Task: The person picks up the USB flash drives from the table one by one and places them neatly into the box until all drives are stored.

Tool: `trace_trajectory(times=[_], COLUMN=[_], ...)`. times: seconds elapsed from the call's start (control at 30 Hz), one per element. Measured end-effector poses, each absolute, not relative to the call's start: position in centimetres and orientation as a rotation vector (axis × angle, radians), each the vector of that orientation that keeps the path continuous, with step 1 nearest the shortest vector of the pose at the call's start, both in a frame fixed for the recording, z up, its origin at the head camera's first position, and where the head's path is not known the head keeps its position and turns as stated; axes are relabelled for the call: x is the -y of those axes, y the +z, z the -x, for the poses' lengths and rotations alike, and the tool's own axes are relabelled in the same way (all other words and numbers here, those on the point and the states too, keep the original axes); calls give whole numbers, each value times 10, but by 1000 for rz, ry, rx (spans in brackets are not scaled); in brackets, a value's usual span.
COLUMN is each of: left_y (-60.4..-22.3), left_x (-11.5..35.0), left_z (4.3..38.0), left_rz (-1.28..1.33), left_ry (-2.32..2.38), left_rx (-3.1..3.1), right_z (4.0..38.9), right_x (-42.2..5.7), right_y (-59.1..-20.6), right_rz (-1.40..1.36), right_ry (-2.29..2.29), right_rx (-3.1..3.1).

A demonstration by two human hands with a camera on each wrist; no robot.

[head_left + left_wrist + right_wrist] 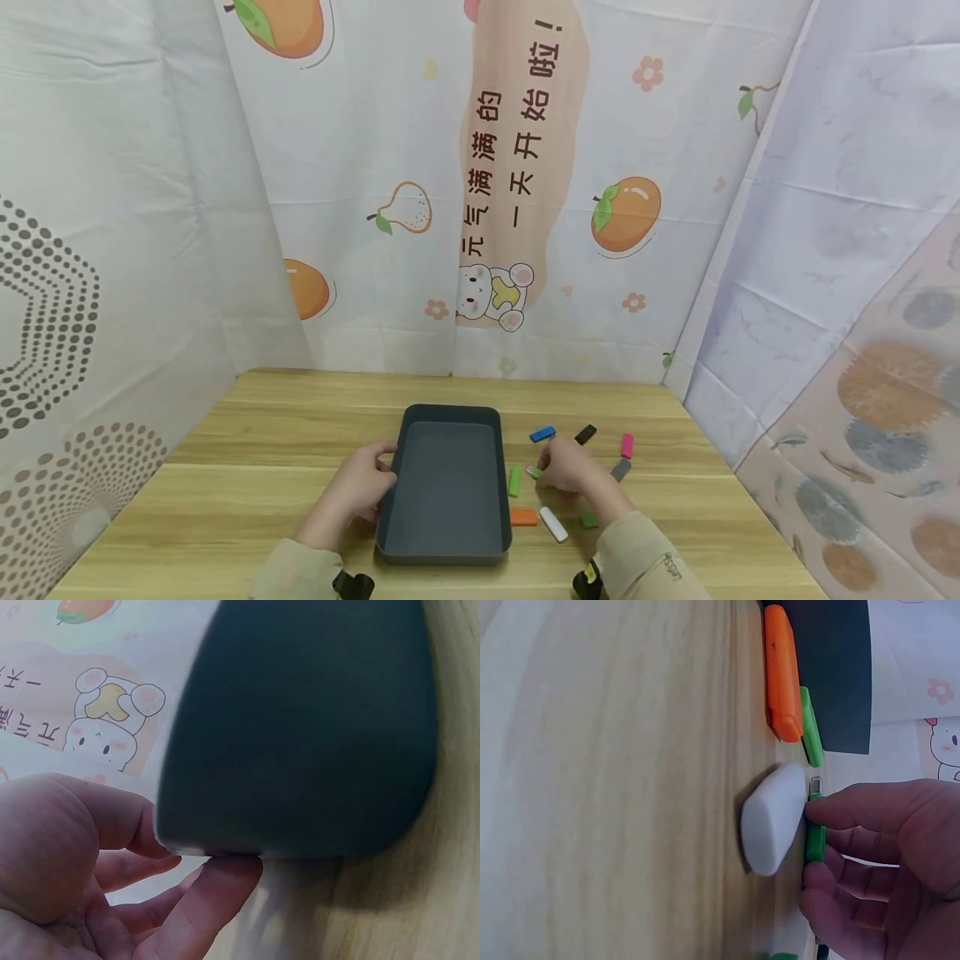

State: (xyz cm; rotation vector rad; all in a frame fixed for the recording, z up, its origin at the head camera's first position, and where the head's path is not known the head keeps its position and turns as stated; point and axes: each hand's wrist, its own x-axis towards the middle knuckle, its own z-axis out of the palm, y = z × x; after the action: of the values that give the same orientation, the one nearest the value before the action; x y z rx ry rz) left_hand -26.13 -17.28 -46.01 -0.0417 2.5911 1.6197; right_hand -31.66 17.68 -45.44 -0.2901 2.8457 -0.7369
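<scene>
A dark grey rectangular tray (448, 492) lies on the wooden table, its inside bare. My left hand (367, 481) grips the tray's left side, with the fingertips (234, 871) against its wall in the left wrist view. Right of the tray, my right hand (564, 467) pinches a green USB stick (815, 840) low at the tabletop, its metal plug showing. Close by lie a white USB stick (774, 817), an orange one (782, 675) and a light green one (514, 482).
Beyond my right hand lie a blue stick (542, 433), a black one (586, 434), a pink one (627, 445) and a grey one (621, 469). A small green piece (588, 520) sits by my right wrist. Printed curtains (375, 292) enclose the table.
</scene>
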Motion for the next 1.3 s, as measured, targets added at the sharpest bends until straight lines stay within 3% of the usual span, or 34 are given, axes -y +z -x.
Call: trace_trajectory(times=[0.57, 1.0, 1.3], left_y=[-463, -464, -457], left_x=[174, 174, 172], left_z=[262, 263, 259], left_rz=[43, 35, 35], left_ry=[1620, 1620, 1630], left_rx=[-2583, -2581, -2588], right_z=[320, 324, 338], right_x=[-182, -188, -187], right_y=[-450, -422, -399], right_rz=[311, 254, 377], right_ry=[-779, -914, -849], right_rx=[-2860, -2869, -2949])
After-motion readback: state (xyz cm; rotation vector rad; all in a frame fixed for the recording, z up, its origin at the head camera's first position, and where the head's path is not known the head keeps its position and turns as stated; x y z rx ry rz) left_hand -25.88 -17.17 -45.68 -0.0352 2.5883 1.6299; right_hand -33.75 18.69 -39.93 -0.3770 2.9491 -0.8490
